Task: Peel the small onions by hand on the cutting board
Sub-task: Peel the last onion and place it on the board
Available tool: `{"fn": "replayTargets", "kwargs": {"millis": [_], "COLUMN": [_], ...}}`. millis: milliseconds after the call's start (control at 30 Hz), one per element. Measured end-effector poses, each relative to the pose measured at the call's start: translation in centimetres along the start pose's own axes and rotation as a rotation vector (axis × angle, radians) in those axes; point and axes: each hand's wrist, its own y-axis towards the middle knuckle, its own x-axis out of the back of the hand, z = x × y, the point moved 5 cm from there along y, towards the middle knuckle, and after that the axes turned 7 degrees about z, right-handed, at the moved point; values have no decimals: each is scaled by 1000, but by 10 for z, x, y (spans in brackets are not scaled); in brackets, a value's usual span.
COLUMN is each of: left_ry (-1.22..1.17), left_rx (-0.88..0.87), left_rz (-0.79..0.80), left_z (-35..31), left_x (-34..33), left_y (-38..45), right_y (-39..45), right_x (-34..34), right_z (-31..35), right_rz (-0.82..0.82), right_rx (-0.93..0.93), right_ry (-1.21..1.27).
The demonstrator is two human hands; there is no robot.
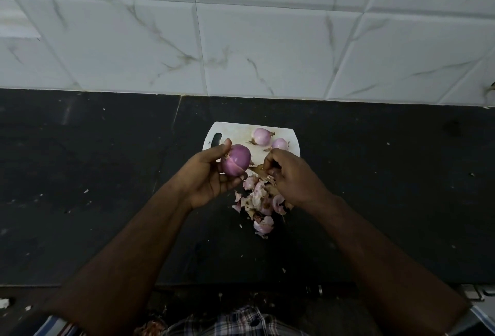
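My left hand (207,175) grips a peeled purple onion (235,160) between thumb and fingers, held just above the near left part of the white cutting board (233,128). My right hand (289,175) hovers beside it, its curled fingertips pinching a brown piece of onion skin (258,169). Two more small onions lie on the far side of the board: one (261,136) in the middle, another (280,144) to its right, partly behind my right hand.
A heap of pink and brown peels (259,207) covers the board's near edge and spills onto the black counter (93,175). A white marble-tiled wall (241,41) rises behind the counter. Small peel scraps dot the counter.
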Motion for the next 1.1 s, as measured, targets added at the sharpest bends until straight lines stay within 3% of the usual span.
{"fn": "replayTargets", "kwargs": {"millis": [200, 333, 400, 467, 700, 833, 1000, 1100], "left_ry": [7, -21, -40, -47, -1, -71, -83, -50], "left_rx": [67, 79, 79, 58, 50, 36, 51, 51], "left_rz": [77, 98, 116, 124, 135, 176, 180, 155], "left_z": [7, 9, 12, 13, 20, 19, 16, 18], "left_x": [1, 6, 6, 4, 4, 6, 9, 13], "left_y": [2, 4, 6, 7, 8, 8, 6, 6], "right_y": [1, 3, 4, 5, 6, 4, 3, -1], "right_x": [-9, 2, -2, -11, -16, -18, -5, 22], "right_z": [-12, -12, -9, -2, 9, 10, 2, 14], "right_rz": [81, -59, -11, 21, -191, -205, -58, -266], "right_rx": [-102, -174, -193, -159, -111, -154, -171, -111], "right_ry": [-90, 288, 527, 598, 504, 295, 45, 48]}}
